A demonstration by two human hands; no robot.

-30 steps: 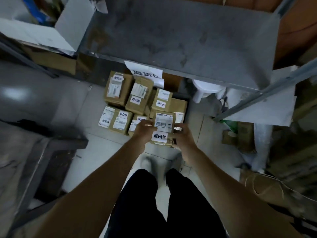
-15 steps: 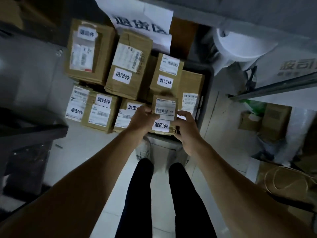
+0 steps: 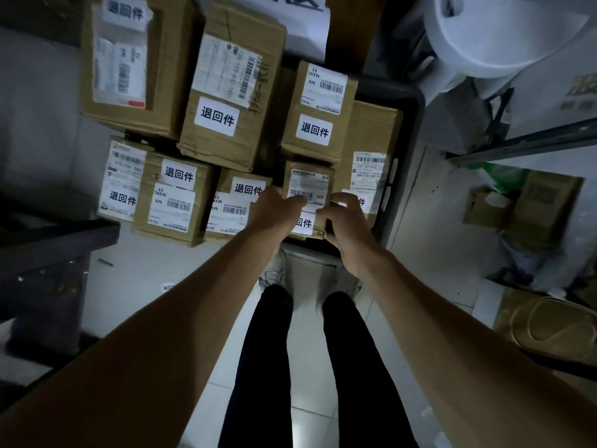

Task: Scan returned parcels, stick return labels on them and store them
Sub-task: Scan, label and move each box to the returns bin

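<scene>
The small parcel [image 3: 308,189] has sunk among stacked boxes [image 3: 226,92], both hands' fingers [image 3: 347,202] still gripping it.

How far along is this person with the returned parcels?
Done, it seems: several boxes already lie stacked on the floor with white return labels. In hand: the left hand and right hand grip a small labelled parcel, setting it among the stack. Left: letting go; whether more parcels wait cannot be seen.

Small brown matt cardboard parcel [image 3: 308,176] bears smooth white paper labels; pale floor tiles [image 3: 310,376] look glossy.
</scene>
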